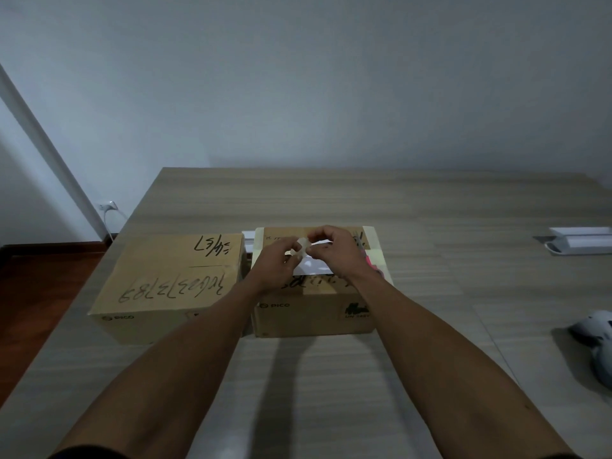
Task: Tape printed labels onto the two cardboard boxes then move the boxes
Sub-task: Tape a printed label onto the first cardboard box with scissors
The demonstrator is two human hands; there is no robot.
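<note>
Pinching a small tape roll (302, 244) between both hands, left hand (277, 262) and right hand (334, 249) are hovering over the right cardboard box (311, 313) with its white label (313, 266).

Dim, soft focus; edges seem slightly bowed.

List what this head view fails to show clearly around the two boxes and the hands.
- White label on the right box: print hidden by both hands.
- Tape piece between the left hand and right hand: blurred, length unclear.
- Pink item behind the right wrist: mostly covered.
- White tray and grey object: cut off by the right edge.
</note>
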